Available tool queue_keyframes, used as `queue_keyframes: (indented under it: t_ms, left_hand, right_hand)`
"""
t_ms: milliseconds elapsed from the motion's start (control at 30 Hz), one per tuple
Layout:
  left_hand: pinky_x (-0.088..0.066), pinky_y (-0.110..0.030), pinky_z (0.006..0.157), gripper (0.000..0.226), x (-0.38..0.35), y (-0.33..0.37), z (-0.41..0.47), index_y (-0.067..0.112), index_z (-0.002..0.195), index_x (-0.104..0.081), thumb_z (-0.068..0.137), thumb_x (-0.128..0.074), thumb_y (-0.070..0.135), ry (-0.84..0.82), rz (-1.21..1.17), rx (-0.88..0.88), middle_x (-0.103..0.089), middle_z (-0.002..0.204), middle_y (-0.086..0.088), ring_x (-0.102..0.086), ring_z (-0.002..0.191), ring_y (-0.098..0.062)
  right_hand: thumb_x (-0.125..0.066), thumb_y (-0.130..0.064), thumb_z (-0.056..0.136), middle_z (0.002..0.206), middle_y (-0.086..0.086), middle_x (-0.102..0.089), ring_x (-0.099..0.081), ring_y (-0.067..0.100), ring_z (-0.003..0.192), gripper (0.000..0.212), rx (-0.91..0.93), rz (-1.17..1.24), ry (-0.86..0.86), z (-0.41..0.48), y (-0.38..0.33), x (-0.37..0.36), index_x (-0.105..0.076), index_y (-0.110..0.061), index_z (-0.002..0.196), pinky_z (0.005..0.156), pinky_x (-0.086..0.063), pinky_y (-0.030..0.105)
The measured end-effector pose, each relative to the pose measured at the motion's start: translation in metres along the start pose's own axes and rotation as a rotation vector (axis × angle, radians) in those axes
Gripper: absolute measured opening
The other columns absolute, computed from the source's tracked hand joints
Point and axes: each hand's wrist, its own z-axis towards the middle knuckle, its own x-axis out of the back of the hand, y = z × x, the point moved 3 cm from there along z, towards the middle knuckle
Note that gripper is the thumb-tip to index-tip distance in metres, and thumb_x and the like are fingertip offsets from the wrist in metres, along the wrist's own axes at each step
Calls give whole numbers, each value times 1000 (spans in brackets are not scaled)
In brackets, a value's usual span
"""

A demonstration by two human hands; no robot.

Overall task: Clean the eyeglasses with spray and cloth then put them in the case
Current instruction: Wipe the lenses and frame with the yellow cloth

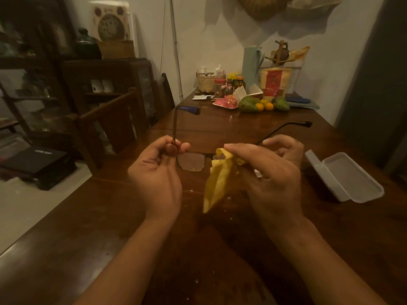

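Dark-framed eyeglasses (191,162) are held above the wooden table (92,216), temples unfolded and pointing away from me. My left hand (156,170) pinches the left temple near its hinge. My right hand (272,172) pinches a yellow cloth (217,183) around the right lens, which is hidden under the cloth. The cloth's loose end hangs down toward the table. A clear plastic case (350,179) lies open on the table to the right of my right hand. No spray bottle is visible near my hands.
At the table's far end stand a woven basket (208,82), jars, a teal flask (251,64), pouches and fruit (262,104). A dark blue object (190,110) lies mid-table. Wooden chairs (114,126) line the left side. Small crumbs or droplets dot the tabletop near me.
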Motion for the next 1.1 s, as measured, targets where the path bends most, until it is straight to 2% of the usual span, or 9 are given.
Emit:
queue_keyframes:
  t_ms: [67,167,367,467,567,700,900,1033,1100]
  left_hand:
    - [-57,-20,71,18,2,0,1,-5,101,-67,88,-56,-12,20,40,-3,-72,78,2,-74,78,-12]
    - [-58,-23,73,14,4,-1,3,-1,100,-68,91,-58,-3,49,71,15,-74,77,10,-74,79,-12]
    - [-58,-27,72,14,6,1,8,3,92,-69,93,-56,-1,106,-16,85,-72,74,4,-74,78,-17]
    - [-57,-27,71,17,6,2,9,7,87,-69,94,-56,-1,94,-63,110,-70,70,5,-74,77,-17]
    - [-56,-24,68,15,6,2,7,1,89,-68,94,-54,-2,90,-111,138,-69,70,4,-73,76,-19]
    - [-56,-23,67,13,4,0,5,-2,92,-67,94,-53,-3,79,-139,156,-68,71,4,-72,75,-18]
    - [-56,-24,68,14,5,-1,6,-11,99,-64,94,-54,-2,102,-151,138,-66,75,-1,-71,72,-17]
    - [-57,-26,70,14,8,-1,9,-7,96,-66,95,-53,-2,111,-128,146,-68,72,2,-71,73,-18]
    - [-57,-27,70,19,9,1,10,4,85,-68,95,-53,-1,118,-128,149,-67,70,4,-71,72,-18]
  right_hand:
    - [-70,-27,89,108,-19,-60,-31,-24,118,29,14,-20,39,1,1,1,-71,-19,117,89,-26,20]
    - [-75,-22,86,103,-19,-53,-26,-26,117,28,40,-55,83,1,5,4,-73,-14,113,78,-34,37]
    - [-72,-22,86,93,-19,-50,-33,3,101,23,109,-163,108,1,5,9,-74,-14,108,65,-45,49]
    - [-73,-23,88,99,-9,-74,-53,22,105,18,78,-218,60,-3,7,6,-76,-18,105,72,-43,49]
    - [-70,-26,89,107,-7,-77,-62,36,107,17,83,-267,-23,-7,4,0,-78,-22,103,82,-39,48]
    - [-59,-34,84,107,-10,-76,-57,36,118,30,58,-250,-106,-13,-5,-6,-78,-24,104,90,-29,42]
    - [-53,-40,87,126,-13,-69,-41,25,129,44,24,-183,-299,-14,-5,-17,-70,-27,126,96,-26,40]
    - [-54,-36,90,126,-12,-69,-51,31,129,38,23,-170,-344,-13,5,-13,-72,-28,123,99,-35,52]
    - [-61,-35,89,117,-11,-73,-56,35,124,31,58,-282,-272,-12,5,-9,-76,-27,115,97,-32,48]
